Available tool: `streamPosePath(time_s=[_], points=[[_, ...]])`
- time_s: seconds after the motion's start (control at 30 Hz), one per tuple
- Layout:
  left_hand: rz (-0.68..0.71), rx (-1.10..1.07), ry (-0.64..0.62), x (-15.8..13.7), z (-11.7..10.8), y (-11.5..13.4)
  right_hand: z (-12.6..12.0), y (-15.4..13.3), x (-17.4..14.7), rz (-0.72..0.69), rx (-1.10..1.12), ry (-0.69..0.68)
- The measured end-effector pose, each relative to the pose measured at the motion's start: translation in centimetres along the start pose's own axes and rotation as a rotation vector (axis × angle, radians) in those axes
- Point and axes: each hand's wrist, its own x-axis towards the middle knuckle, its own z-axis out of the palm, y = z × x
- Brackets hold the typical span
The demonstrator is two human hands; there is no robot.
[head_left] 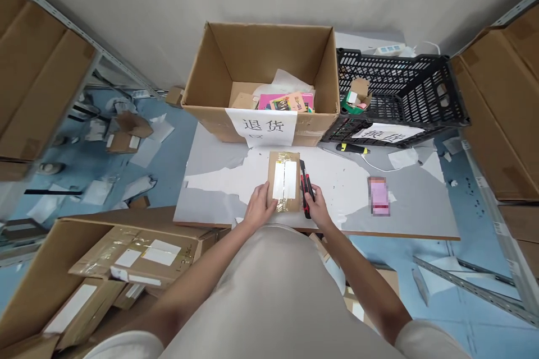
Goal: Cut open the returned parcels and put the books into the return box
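Observation:
A small brown cardboard parcel with a white label and clear tape lies on the table near its front edge. My left hand grips the parcel's lower left corner, thumb on top and fingers along the side. Just right of the parcel, my right hand is closed on a red and black utility knife, which points away from me. Whether the knife touches the parcel's edge I cannot tell.
Behind the parcel stands a large open carton with items inside. A black plastic crate is to its right. On the table lie a yellow-black tool and a pink blurred object. A box of parcels stands lower left.

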Motion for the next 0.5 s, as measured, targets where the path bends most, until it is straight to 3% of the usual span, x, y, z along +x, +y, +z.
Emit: streamPosePath(time_s=[0.17, 0.27, 0.33, 0.43, 0.5], points=[[0.07, 0.123, 0.018, 6.1, -1.6, 0.5, -0.7, 0.8, -3.6, 0.129, 0.073, 0.034], [0.11, 0.167, 0.011, 11.2, -2.5, 0.8, -0.7, 1.5, -6.1, 0.267, 0.247, 0.046], [0.125, 0.177, -0.066, 13.9, -2.9, 0.8, -0.3, 1.5, -7.2, 0.357, 0.391, 0.038], [0.095, 0.177, -0.154, 15.8, -3.1, 0.5, 0.5, 1.0, -7.6, 0.4, 0.533, 0.025], [0.062, 0.18, -0.134, 15.6, -3.2, 0.1, 0.9, 0.7, -7.1, 0.362, 0.546, 0.04]])
